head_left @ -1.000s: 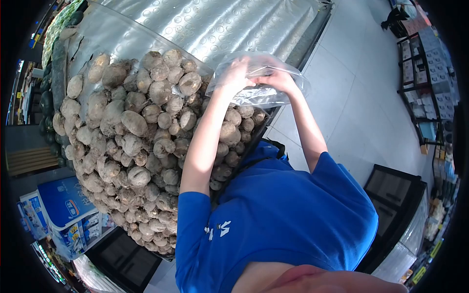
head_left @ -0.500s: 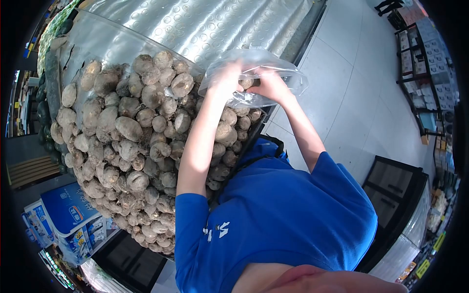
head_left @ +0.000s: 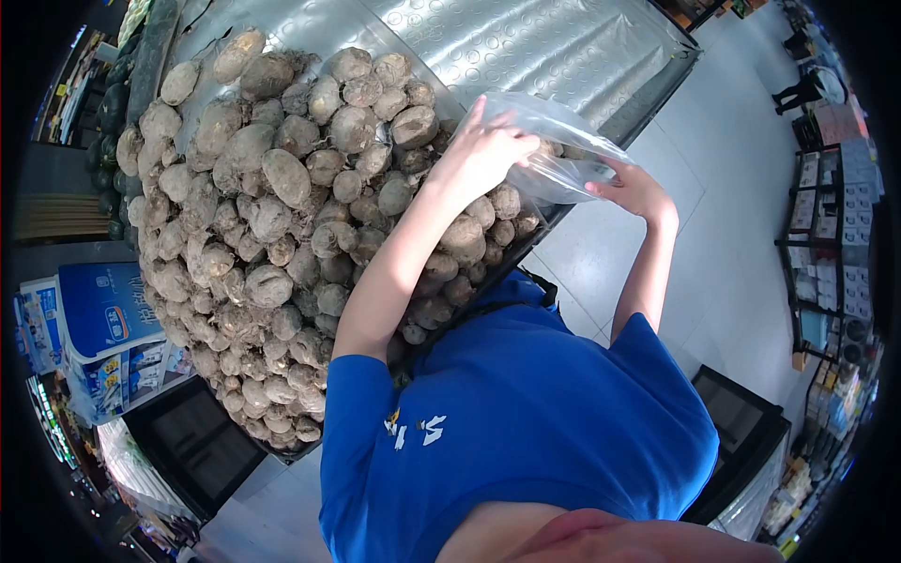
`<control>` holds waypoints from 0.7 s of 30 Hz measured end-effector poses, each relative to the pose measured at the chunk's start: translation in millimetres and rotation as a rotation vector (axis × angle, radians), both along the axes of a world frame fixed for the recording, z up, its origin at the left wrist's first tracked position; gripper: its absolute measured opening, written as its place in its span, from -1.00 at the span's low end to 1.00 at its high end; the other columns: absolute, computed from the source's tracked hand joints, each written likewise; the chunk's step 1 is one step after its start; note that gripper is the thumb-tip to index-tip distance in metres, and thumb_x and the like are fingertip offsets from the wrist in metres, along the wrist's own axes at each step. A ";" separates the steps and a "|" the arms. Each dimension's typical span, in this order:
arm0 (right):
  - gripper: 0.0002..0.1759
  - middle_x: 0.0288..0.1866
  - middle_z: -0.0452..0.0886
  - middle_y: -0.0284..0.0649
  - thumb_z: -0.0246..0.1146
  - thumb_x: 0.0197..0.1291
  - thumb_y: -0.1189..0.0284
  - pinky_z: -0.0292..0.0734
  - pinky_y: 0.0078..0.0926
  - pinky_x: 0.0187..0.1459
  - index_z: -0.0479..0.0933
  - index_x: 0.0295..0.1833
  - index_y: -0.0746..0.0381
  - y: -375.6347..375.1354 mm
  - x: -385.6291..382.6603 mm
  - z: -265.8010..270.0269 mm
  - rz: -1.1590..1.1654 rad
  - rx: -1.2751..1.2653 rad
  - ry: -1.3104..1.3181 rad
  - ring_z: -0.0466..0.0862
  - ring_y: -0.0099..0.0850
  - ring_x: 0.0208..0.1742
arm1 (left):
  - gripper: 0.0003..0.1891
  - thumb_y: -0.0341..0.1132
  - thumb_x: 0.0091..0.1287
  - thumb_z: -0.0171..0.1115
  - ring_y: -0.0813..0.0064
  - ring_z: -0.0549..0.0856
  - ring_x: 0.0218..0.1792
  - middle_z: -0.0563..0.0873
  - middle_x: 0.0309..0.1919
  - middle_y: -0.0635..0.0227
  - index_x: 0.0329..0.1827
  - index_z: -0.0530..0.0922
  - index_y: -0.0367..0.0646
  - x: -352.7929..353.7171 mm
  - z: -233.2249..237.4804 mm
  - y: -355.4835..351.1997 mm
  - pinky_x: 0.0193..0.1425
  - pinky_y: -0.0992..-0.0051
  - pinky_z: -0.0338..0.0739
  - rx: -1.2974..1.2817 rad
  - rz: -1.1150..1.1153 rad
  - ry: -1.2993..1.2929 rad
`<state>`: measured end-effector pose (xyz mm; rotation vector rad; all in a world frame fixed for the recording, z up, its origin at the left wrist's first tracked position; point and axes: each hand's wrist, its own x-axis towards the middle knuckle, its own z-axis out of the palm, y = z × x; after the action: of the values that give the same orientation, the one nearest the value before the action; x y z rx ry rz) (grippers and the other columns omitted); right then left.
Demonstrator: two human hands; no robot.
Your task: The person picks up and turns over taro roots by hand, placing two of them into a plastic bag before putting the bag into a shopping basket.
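A clear plastic bag (head_left: pixel 554 117) lies between my hands at the corner of the stand, its mouth toward me. Inside it, a brown round root (head_left: pixel 551 148) partly shows. My left hand (head_left: pixel 483 158) is at the bag's left side, fingers spread, one pointing up and others reaching over the plastic. On the other side, my right hand (head_left: pixel 638 190) grips the bag's edge between thumb and fingers. Under my left forearm spreads a big heap of soil-covered, hairy roots that look like taro (head_left: pixel 286 178).
Silvery bubble sheeting (head_left: pixel 526 47) covers the stand behind the heap. A blue printed box (head_left: pixel 108 310) stands at the left, with dark green melons (head_left: pixel 114 103) farther back. Tiled floor (head_left: pixel 732 272) and stocked shelves (head_left: pixel 826 244) are on the right. A person (head_left: pixel 815 89) is far off.
My hands have moved apart: the left has come out over the bag's left side, the right has shifted right to its edge. The view has turned, and the heap appears higher.
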<state>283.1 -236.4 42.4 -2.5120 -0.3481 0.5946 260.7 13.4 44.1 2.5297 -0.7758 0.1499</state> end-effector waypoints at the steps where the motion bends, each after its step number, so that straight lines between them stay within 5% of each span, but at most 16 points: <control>1: -0.36 -0.14 0.57 -0.06 0.28 0.00 0.20 0.47 -0.48 -0.24 0.30 0.22 0.15 1.0 0.1 7.4 0.006 -0.003 -0.001 0.59 -0.34 -0.32 | -0.84 -0.52 0.09 0.05 0.46 0.58 -0.07 0.63 -0.34 0.37 -0.30 0.47 -0.05 0.4 10.8 -0.5 0.37 -0.06 -0.16 -0.003 0.006 -0.001; 4: -0.35 -0.21 0.58 -0.06 0.19 0.08 0.09 0.48 -0.52 -0.37 0.28 0.23 0.19 1.3 4.1 30.5 -0.025 0.146 0.037 0.58 -0.42 -0.52 | -0.83 -0.50 0.22 -0.10 0.52 0.65 -0.44 0.63 -0.56 0.38 -0.22 0.43 -0.03 4.6 34.7 -3.4 0.36 -0.04 -0.09 -0.112 0.094 -0.147; 11: -0.35 -0.30 0.57 -0.07 -0.09 0.22 -0.06 0.48 -0.53 -0.40 0.31 0.21 0.22 19.9 11.9 68.2 -0.088 0.218 -0.111 0.54 -0.47 -0.63 | -0.86 -0.48 0.23 -0.05 0.47 0.64 -0.49 0.60 -0.61 0.39 -0.20 0.40 -0.04 -0.8 57.7 13.1 0.36 0.04 -0.02 -0.259 0.151 -0.289; 14: -0.37 -0.39 0.55 -0.09 -0.13 0.24 -0.05 0.43 -0.50 -0.29 0.32 0.20 0.22 31.9 1.0 74.7 -0.012 0.261 -0.227 0.56 -0.44 -0.55 | -0.93 -0.35 0.29 -0.02 0.42 0.64 -0.49 0.60 -0.63 0.41 -0.22 0.40 -0.05 -32.3 63.7 26.9 0.37 0.06 -0.04 -0.164 0.146 -0.118; 17: -0.44 -0.38 0.56 -0.09 -0.12 0.27 0.02 0.43 -0.52 -0.27 0.35 0.18 0.21 53.5 -21.7 79.9 0.045 0.304 -0.381 0.58 -0.47 -0.48 | -0.74 -0.26 0.16 0.17 0.32 0.61 -0.25 0.60 -0.24 0.32 -0.09 0.43 -0.03 -71.5 55.1 38.3 0.32 0.12 0.12 -0.271 0.226 -0.231; 21: -0.69 -0.35 0.60 -0.11 0.00 0.25 0.38 0.44 -0.53 -0.23 0.45 0.03 0.27 105.7 -53.5 75.0 -0.016 0.598 -0.647 0.60 -0.47 -0.40 | -0.64 -0.28 0.10 0.23 0.21 0.51 -0.05 0.52 -0.09 0.25 -0.01 0.44 -0.10 -130.0 58.7 72.0 0.22 0.17 0.24 -0.402 0.460 -0.056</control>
<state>229.6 -130.7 117.4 -2.0440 -0.6276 -0.3224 130.7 85.3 102.8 2.2756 -0.1443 0.4789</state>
